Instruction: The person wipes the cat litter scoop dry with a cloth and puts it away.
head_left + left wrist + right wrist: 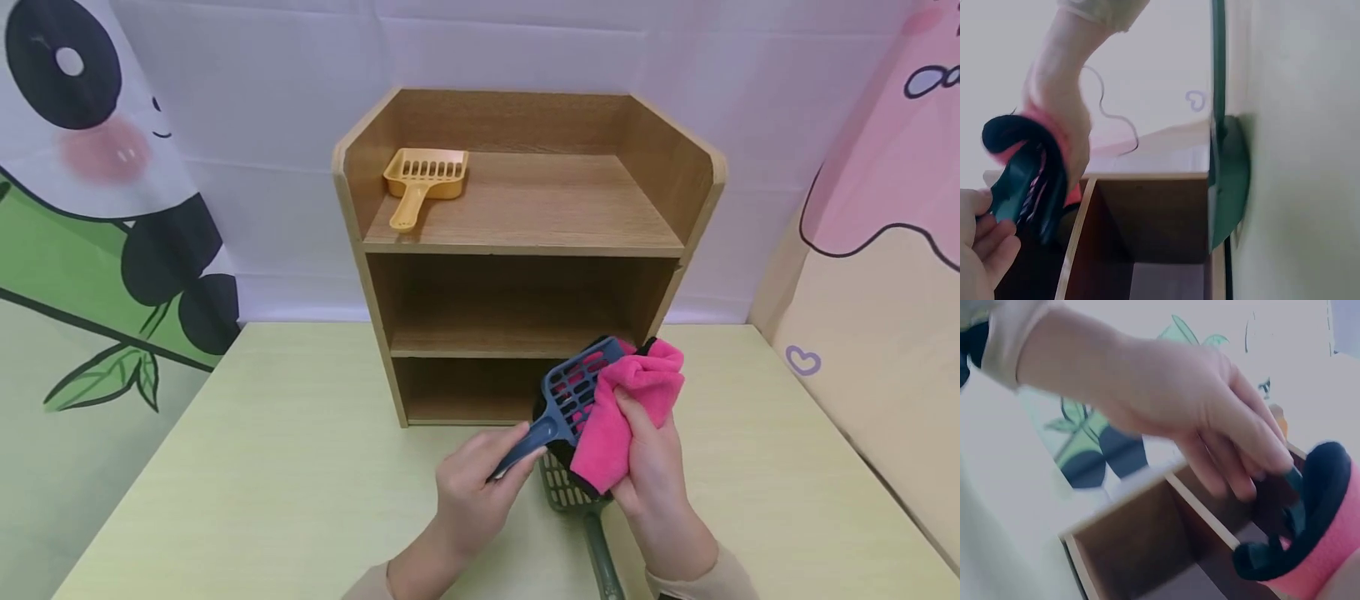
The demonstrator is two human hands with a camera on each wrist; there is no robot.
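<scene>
My left hand [476, 483] pinches the handle of a blue slotted litter scoop [573, 387], held up over the table. In my right hand [656, 467] is a pink cloth with a black edge [637, 392], wrapped round the scoop's right side and underside; pink shows through the slots. From the left wrist, the cloth [1054, 128] curls round the scoop [1013, 181]. Below both hands a dark green litter scoop [600, 550] lies on the table, its slotted head partly covered by the cloth.
A wooden shelf unit [525, 250] stands at the back of the pale table [315, 467]. On its top level, at the left, lies a yellow litter scoop [427, 179]. Printed cloth hangs behind and at both sides.
</scene>
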